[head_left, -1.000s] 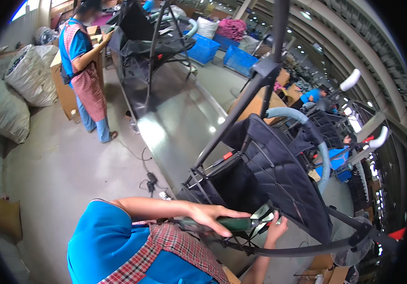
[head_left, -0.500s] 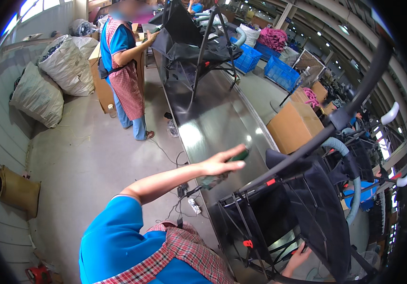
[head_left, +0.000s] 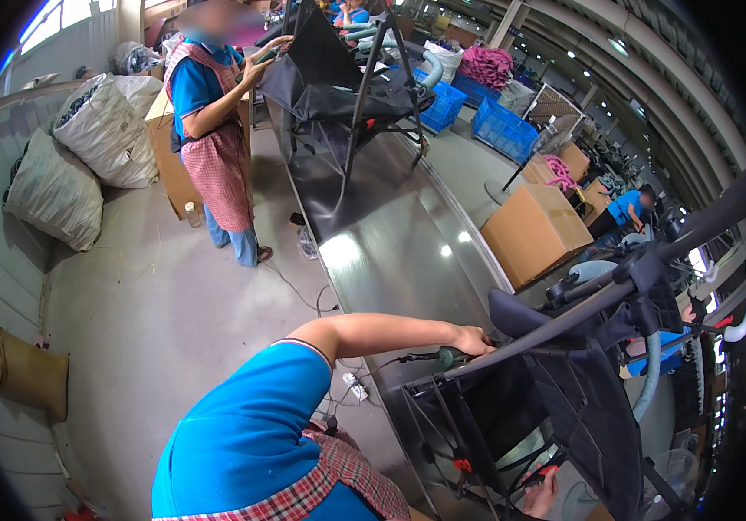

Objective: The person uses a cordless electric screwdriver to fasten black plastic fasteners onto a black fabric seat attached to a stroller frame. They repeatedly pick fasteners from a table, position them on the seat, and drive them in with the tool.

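A black folding stroller [head_left: 581,404] with dark tubes and red clips stands on the shiny metal bench at my right. My left hand [head_left: 475,339] is closed around a green corded electric screwdriver [head_left: 450,357], held against the stroller's long side tube [head_left: 520,340]. Its tip is hidden behind my hand and the tube. Lower down, my right hand [head_left: 542,497] grips the stroller's lower frame beside a red part [head_left: 550,471]. The fingers are partly covered by the frame there.
Farther along the metal bench [head_left: 390,234], a co-worker [head_left: 215,130] holds a green tool at another black stroller [head_left: 338,95]. Cardboard boxes [head_left: 533,234] and blue crates [head_left: 505,128] stand right of the bench. Large white sacks [head_left: 56,187] line the left wall. Cords [head_left: 299,291] trail across the floor.
My left hand has moved right and down with the screwdriver, from above the bench to the stroller's side tube. My right hand stays low at the frame. The co-worker has brought both hands together.
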